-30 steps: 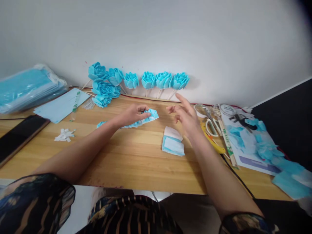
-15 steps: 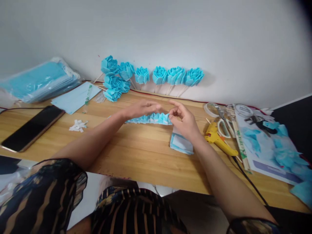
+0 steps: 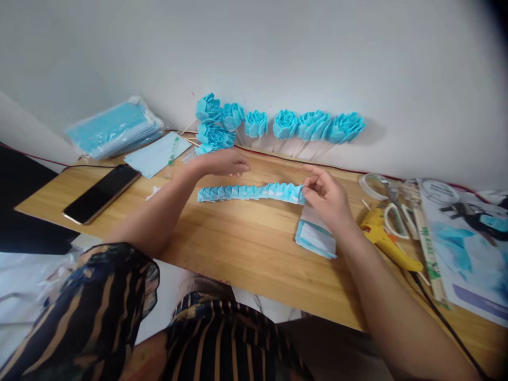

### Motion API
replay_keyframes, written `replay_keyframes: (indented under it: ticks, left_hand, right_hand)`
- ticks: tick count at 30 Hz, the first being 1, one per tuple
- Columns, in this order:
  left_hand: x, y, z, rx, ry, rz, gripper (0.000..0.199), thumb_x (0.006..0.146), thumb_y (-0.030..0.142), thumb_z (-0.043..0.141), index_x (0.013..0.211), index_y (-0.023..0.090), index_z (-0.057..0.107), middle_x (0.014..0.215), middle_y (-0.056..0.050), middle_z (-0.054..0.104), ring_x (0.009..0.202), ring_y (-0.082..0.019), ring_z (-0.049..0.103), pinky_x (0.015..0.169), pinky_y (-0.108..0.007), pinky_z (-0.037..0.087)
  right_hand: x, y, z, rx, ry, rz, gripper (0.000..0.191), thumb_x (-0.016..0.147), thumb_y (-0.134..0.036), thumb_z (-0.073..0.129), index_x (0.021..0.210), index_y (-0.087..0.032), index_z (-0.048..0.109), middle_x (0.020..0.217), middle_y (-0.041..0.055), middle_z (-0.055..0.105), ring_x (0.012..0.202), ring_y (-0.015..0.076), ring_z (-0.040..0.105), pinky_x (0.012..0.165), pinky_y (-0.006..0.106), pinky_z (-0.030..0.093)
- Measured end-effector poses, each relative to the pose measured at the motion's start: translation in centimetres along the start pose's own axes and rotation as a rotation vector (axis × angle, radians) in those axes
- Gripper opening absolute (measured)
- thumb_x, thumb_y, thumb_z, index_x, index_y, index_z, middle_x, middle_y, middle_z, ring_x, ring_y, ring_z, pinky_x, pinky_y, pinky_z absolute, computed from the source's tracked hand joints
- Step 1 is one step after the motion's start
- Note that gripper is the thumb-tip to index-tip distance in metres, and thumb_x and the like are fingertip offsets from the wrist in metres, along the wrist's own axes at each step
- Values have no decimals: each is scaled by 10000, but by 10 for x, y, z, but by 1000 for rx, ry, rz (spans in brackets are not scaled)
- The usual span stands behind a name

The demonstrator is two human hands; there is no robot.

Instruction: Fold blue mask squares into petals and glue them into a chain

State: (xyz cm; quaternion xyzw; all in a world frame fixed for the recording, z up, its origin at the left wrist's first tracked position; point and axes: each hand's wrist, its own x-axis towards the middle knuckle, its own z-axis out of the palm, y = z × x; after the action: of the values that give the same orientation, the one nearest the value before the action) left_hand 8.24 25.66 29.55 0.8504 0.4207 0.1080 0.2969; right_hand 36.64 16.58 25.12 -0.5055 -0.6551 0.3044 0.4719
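Observation:
A long strip of folded light-blue paper [image 3: 250,192] lies stretched out flat on the wooden table [image 3: 246,254]. My right hand [image 3: 327,198] pinches the strip's right end. My left hand [image 3: 222,162] hovers just behind the strip near its left part, fingers extended and flat, holding nothing. A small stack of blue and white folded paper pieces [image 3: 315,238] lies under my right wrist.
Several blue paper roses [image 3: 278,124] on sticks lean along the wall. A phone [image 3: 101,193], a bag of blue sheets [image 3: 115,127] and a loose blue sheet [image 3: 156,153] lie at left. A yellow glue gun [image 3: 387,241], scissors [image 3: 391,214], tape and sticks lie at right.
The strip went from bunched in my left hand to drawn out along the table. My right hand took its right end and my left hand let go. The view shifted left.

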Motion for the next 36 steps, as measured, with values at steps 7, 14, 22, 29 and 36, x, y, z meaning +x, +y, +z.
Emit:
replay_keyframes:
  ticks: [7,14,22,29,36]
  left_hand:
    - [-52,-22,-24,332,-207,-144,198,776,274,558,844,195,726,872,-41,743,760,-166,628,654,-230,376]
    - [-84,-30,-1,367,-144,-209,216,807,304,550,889,199,719,862,-50,730,749,-172,626,641,-242,369]
    - [-103,-26,4,463,232,-137,195,837,307,496,811,205,660,834,-45,711,735,-181,620,629,-265,388]
    - [-120,-12,-6,540,711,-41,188,898,350,512,849,242,658,939,-75,739,926,-256,656,876,-392,463]
    - [-115,-24,-6,537,730,-73,218,911,346,487,811,247,653,874,-67,735,895,-254,654,885,-402,458]
  right_hand:
    - [3,6,-1,-40,46,-1,476,732,-180,614,1200,-265,631,803,-21,598,720,146,584,634,283,462]
    - [2,5,2,-53,32,-9,473,729,-209,606,1200,-249,634,818,-14,599,733,150,579,648,289,455]
    - [2,-2,-3,-11,43,-104,431,746,-191,585,1173,-217,637,796,-28,572,733,133,566,727,292,474]
    - [2,-10,-9,54,107,-119,416,756,-233,617,1172,-236,634,854,-14,589,795,144,593,764,298,498]
    - [3,0,-6,53,86,-95,414,763,-265,635,1176,-236,647,843,-8,624,779,143,611,750,294,515]
